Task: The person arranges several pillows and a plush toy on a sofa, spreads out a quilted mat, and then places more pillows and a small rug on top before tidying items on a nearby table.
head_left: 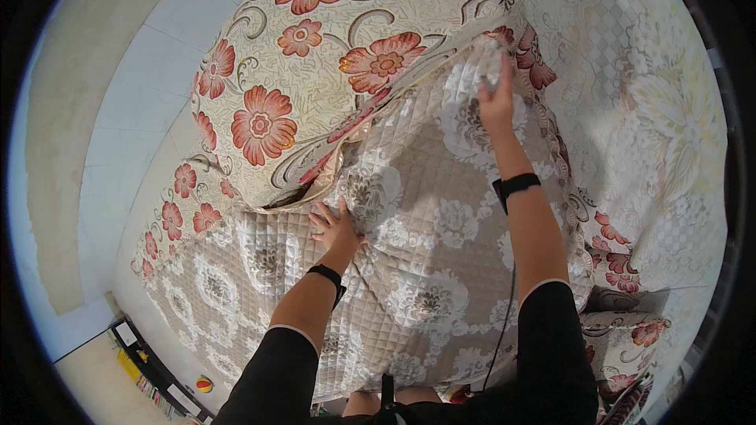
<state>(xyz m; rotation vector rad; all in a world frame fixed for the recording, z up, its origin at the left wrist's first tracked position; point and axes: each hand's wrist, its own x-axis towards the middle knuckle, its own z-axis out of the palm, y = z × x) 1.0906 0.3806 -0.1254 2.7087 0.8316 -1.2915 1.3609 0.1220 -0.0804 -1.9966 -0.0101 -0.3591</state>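
My left hand [337, 230] lies with spread fingers on a beige quilted cover [425, 252] patterned with white flowers, just below a folded edge. My right hand [496, 98], slightly blurred, is farther forward near the quilt's upper edge, thumb and fingers apart against the fabric. Beyond the quilt, cream fabric with red flowers [315, 47] bulges up along the top and left, with an open gap under its piped edge.
A pale patterned cover [630, 94] spreads along the right. On the left are a white tiled surface [126, 142], a dark shelf with books [142, 366] and a small colourful ball [204, 384]. A thin black cord [501, 334] hangs beside my right arm.
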